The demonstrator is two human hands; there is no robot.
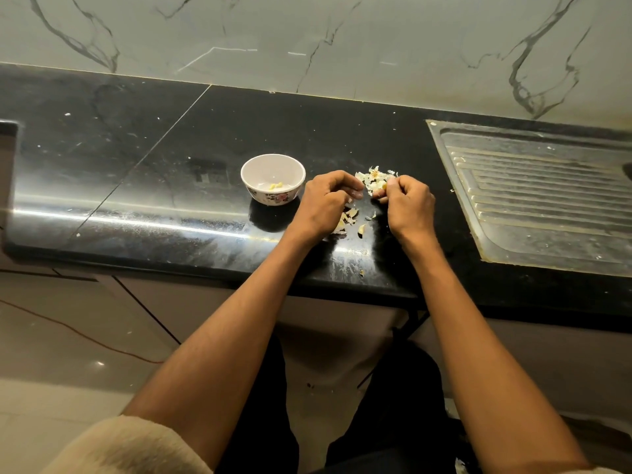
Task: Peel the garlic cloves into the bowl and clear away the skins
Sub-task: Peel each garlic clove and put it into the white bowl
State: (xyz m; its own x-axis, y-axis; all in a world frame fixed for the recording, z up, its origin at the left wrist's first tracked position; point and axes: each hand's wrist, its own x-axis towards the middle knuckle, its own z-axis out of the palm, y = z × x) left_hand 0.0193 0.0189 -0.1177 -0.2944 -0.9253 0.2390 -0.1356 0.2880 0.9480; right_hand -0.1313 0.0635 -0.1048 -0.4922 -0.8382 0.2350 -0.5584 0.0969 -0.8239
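At the centre of the frame, the right hand [408, 203] has its grip curled tight, fingertips pinching a small pale garlic clove [382, 192] at the near edge of a heap of skins. The left hand [326, 200], just beside it on the left, has its fingers curled inward with the thumb extended toward the right hand; whether it holds anything cannot be told, since the fingertips are turned away.

Just above the two hands lies a pile of papery garlic skins [374, 177] on the black polished surface [154, 186]. More loose skins and what may be an unpeeled clove [361, 229] are scattered below and between the wrists.

Left of the left hand stands a small white floral bowl [272, 178], with a few yellowish peeled cloves [276, 186] inside. At the right of the frame is a steel sink drainboard [540, 196].

The step in hand appears to be peeling, early in the task given how few cloves are in the bowl. The next move likely calls for stripping the skin loose, then carrying the bare clove left across to the bowl. The skins remain to be gathered.
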